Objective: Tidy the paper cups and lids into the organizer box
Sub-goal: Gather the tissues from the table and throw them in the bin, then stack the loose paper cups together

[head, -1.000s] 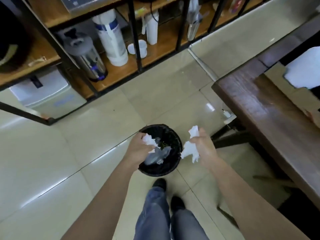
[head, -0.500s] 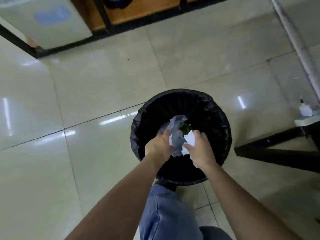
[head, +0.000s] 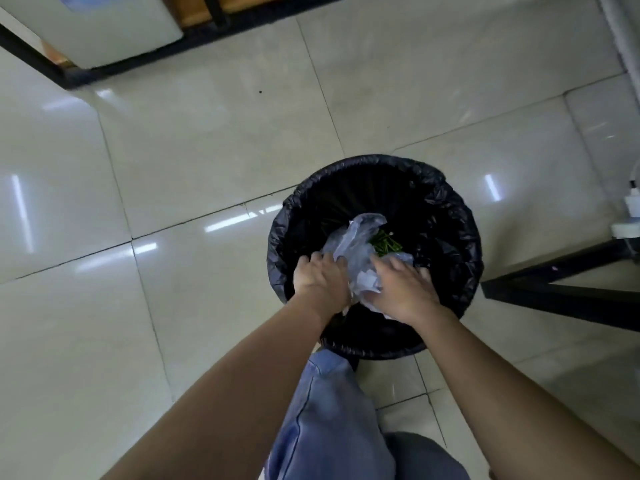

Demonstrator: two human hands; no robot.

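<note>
Above floor tiles [head: 173,150], seemingly pushing rubbish into black-lined bin [head: 450,216]: left hand [head: 320,280] curled against plastic bag [head: 356,244] at fingertips, grip unclear; right hand [head: 403,289] splayed, pressing crumpled paper [head: 367,280] beside thumb.

We have one wide-angle head view, facing almost straight down, close over the bin [head: 446,216] on the floor [head: 173,150]. The left hand [head: 320,284] and right hand [head: 405,291] enter from the bottom edge.

Glossy tiled floor [head: 207,150] under 1 black-lined bin [head: 450,216].
</note>
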